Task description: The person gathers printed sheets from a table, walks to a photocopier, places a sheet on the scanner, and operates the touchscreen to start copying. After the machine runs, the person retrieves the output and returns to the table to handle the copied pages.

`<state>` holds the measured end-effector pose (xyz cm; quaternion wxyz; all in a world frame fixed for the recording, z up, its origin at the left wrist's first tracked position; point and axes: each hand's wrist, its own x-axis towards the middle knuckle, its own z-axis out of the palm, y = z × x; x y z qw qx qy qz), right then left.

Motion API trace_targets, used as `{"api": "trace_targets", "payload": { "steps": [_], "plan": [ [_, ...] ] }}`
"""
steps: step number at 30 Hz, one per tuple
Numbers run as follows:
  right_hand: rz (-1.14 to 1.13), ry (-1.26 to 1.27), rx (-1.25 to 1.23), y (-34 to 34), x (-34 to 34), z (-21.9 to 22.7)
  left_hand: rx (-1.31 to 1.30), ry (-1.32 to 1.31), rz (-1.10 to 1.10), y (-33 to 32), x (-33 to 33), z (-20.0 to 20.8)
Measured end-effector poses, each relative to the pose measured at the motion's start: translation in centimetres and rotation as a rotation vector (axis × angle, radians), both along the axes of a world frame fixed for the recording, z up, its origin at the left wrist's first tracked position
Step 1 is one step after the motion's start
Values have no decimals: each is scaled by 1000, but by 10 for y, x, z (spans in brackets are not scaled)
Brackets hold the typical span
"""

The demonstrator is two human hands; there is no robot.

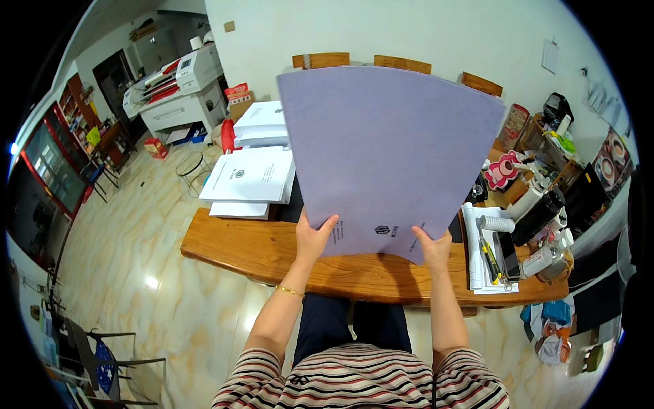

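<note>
Two bare hands and one lavender paper sheaf, as seen from where I stand. The left hand (313, 237) and right hand (430, 247) each pinch a lower side of the large sheaf (388, 157), one thumb on the near face at either side, the other fingers hidden behind. The sheaf stands raised between and above the hands, over one wooden table (231, 238); its separate sheets I cannot count. One dark emblem (382, 230) lies between the two thumbs. One gold bracelet (289, 291) circles the left wrist. To the left of the left hand I count at least two white paper stacks, a nearer (248, 176) and a farther (262, 121). Just right of the right hand lie one open notebook (477, 269) and one black phone (507, 253); beyond them stand one black bottle (538, 217) and one pink toy (503, 170). Past the sheaf, well away from both hands, show three wooden chair backs (402, 64). Far beyond the left hand stands one large white printer (197, 70).
</note>
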<state>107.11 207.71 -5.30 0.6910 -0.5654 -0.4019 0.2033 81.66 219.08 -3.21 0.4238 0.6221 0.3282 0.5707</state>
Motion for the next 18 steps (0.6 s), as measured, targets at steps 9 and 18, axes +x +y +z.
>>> {"api": "trace_targets", "payload": {
  "steps": [9, 18],
  "plan": [
    [88, 204, 276, 2, -10, 42, 29, -91, -206, -6, -1, 20],
    [-98, -227, 145, 17, -6, 65, 80, 34, -200, 4, -3, 2]
  ]
}}
